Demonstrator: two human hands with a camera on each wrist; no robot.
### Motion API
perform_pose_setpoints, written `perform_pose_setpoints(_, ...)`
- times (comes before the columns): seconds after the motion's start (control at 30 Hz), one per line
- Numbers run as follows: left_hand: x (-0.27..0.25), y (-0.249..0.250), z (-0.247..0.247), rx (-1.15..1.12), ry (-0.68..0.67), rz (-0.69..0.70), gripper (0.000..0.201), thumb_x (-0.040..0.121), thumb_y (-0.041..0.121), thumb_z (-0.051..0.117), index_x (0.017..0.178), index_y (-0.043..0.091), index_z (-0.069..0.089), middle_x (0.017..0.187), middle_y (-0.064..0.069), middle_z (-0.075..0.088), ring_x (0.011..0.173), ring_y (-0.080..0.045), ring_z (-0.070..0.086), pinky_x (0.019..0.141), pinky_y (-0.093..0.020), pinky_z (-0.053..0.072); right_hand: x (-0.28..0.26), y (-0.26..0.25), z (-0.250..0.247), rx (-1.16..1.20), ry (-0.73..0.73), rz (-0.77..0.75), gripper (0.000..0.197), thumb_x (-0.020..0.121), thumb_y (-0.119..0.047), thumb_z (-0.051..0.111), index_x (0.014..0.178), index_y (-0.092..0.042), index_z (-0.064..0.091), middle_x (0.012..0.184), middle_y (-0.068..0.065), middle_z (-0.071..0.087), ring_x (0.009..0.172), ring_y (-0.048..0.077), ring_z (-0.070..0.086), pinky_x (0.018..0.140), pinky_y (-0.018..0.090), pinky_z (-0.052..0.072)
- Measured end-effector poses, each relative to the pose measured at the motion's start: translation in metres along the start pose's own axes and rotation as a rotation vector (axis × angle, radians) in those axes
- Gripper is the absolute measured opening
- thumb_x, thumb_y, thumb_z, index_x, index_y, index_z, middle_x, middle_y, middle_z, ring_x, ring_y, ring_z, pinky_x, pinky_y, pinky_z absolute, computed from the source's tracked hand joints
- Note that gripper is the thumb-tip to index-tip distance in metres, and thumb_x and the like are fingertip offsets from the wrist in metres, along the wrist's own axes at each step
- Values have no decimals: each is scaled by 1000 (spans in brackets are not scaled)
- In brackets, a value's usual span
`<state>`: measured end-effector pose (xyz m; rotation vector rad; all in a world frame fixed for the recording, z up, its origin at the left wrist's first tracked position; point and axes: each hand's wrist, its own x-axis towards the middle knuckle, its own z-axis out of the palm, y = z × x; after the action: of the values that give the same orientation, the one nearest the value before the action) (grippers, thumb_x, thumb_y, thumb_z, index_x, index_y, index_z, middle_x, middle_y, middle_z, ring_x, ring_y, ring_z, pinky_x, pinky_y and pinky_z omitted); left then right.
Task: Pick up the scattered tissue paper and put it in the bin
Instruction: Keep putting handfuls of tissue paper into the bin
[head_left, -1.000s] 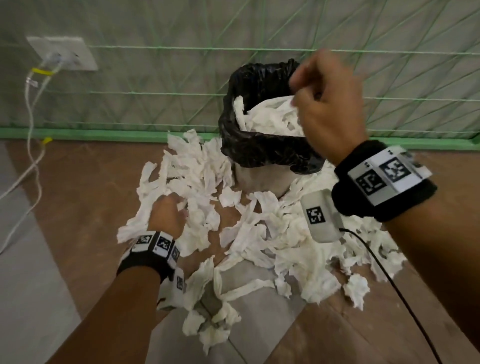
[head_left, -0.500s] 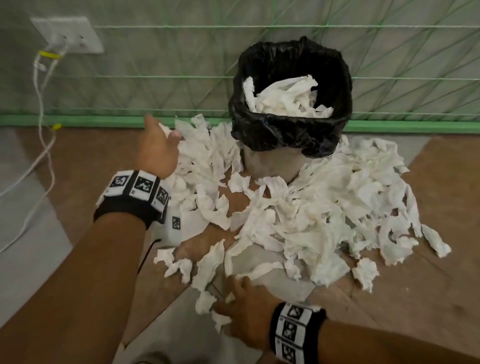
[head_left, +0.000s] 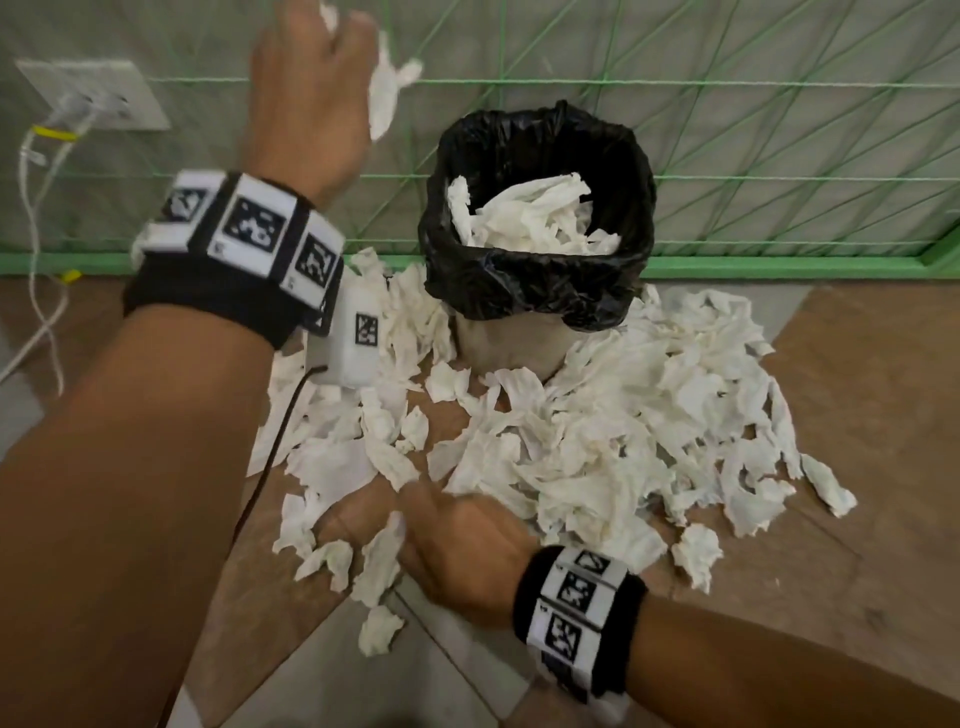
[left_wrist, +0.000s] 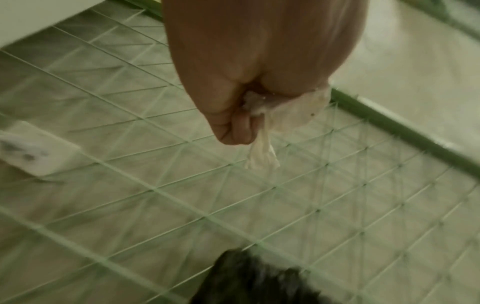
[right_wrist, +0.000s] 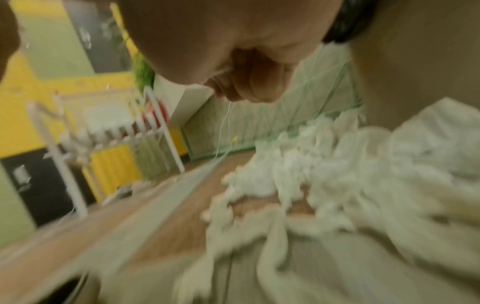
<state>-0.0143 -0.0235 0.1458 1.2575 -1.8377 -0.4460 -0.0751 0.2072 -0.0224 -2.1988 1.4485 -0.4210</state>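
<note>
The bin (head_left: 540, 291), lined with a black bag, stands against the wall with white tissue (head_left: 535, 218) heaped inside it. Torn tissue paper (head_left: 597, 441) lies all round its foot. My left hand (head_left: 317, 67) is raised high, left of the bin, fist closed on a hanging tissue strip (head_left: 387, 98). In the left wrist view the left hand (left_wrist: 233, 127) grips that strip (left_wrist: 262, 156) above the bin's black rim (left_wrist: 249, 275). My right hand (head_left: 452, 530) is low on the floor at the pile's near edge. Its fingers (right_wrist: 244, 82) are curled, with a white sliver between them.
A wall covered with green netting (head_left: 753, 156) and a green skirting (head_left: 779, 265) runs behind the bin. At the left, a wall socket (head_left: 98, 96) has white cables (head_left: 36, 249) hanging to the floor. The floor is brown and grey (head_left: 857, 415).
My left hand has risen from the floor pile to above bin height with a tissue strip. My right hand has shifted right into the pile's near edge and curled its fingers.
</note>
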Motion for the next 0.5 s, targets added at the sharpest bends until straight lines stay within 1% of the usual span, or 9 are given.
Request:
perform_pose_setpoints(0.03, 5, 13, 3, 21, -17, 42, 18, 94, 30, 40, 80, 24, 48, 73, 9, 45, 65, -10, 43, 54, -26, 26, 6, -4, -19, 27, 61, -1, 20, 96, -28, 39, 100, -8, 39, 76, 14, 58, 55, 26, 41, 52, 33, 31)
perform_pose_setpoints(0.1, 15, 31, 13, 145, -89, 72, 23, 96, 25, 38, 95, 17, 60, 89, 3, 57, 72, -14, 46, 56, -26, 30, 13, -5, -51, 106, 201, 20, 18, 92, -27, 34, 87, -11, 37, 63, 6, 49, 52, 25, 42, 51, 30, 28)
perform_pose_setpoints(0.17, 17, 44, 25, 194, -143, 97, 28, 98, 19, 36, 107, 9, 61, 109, -9, 61, 82, -18, 53, 68, -28, 41, 17, -2, -81, 147, 376, 43, 21, 88, -29, 28, 82, -11, 37, 57, -1, 43, 50, 24, 42, 51, 31, 26)
perform_pose_setpoints(0.2, 17, 47, 32, 157, -174, 119, 26, 99, 20, 36, 111, 9, 57, 112, -11, 59, 91, -20, 54, 81, -30, 47, 17, 1, -96, 159, 472, 50, 24, 87, -28, 26, 80, -10, 39, 55, -2, 41, 48, 23, 41, 51, 32, 26)
perform_pose_setpoints(0.27, 6, 46, 48, 46, -298, 130, 35, 100, 35, 38, 126, 13, 42, 118, -6, 52, 106, -19, 51, 102, -37, 44, 19, 7, -125, 177, 681, 49, 26, 88, -24, 27, 79, -7, 44, 52, 2, 41, 45, 21, 38, 47, 33, 27)
perform_pose_setpoints(0.33, -7, 35, 63, -33, -554, 106, 54, 94, 60, 34, 136, 26, 37, 130, 0, 54, 116, -17, 53, 109, -47, 38, 23, 16, -156, 141, 881, 41, 22, 92, -16, 29, 82, -8, 47, 54, 4, 40, 46, 19, 36, 47, 32, 28)
perform_pose_setpoints(0.4, -17, 19, 72, -75, -685, 117, 55, 92, 68, 27, 138, 42, 41, 143, 8, 50, 130, -13, 48, 113, -46, 33, 28, 27, -187, 80, 1024, 34, 15, 95, -11, 31, 88, -13, 44, 62, 3, 42, 52, 18, 37, 51, 34, 31)
perform_pose_setpoints(0.43, -19, 12, 71, -107, -645, 121, 50, 95, 63, 26, 138, 43, 43, 145, 10, 49, 132, -11, 45, 114, -43, 31, 31, 34, -202, 52, 1069, 39, 14, 96, -12, 31, 87, -18, 41, 66, 0, 42, 55, 15, 37, 54, 33, 32)
perform_pose_setpoints(0.5, -18, 0, 65, -187, -424, 79, 44, 99, 51, 25, 132, 38, 52, 136, 8, 56, 125, -9, 51, 110, -34, 36, 38, 54, -228, -10, 1100, 102, 22, 97, -16, 30, 81, -30, 32, 70, -12, 35, 59, 4, 33, 60, 24, 29)
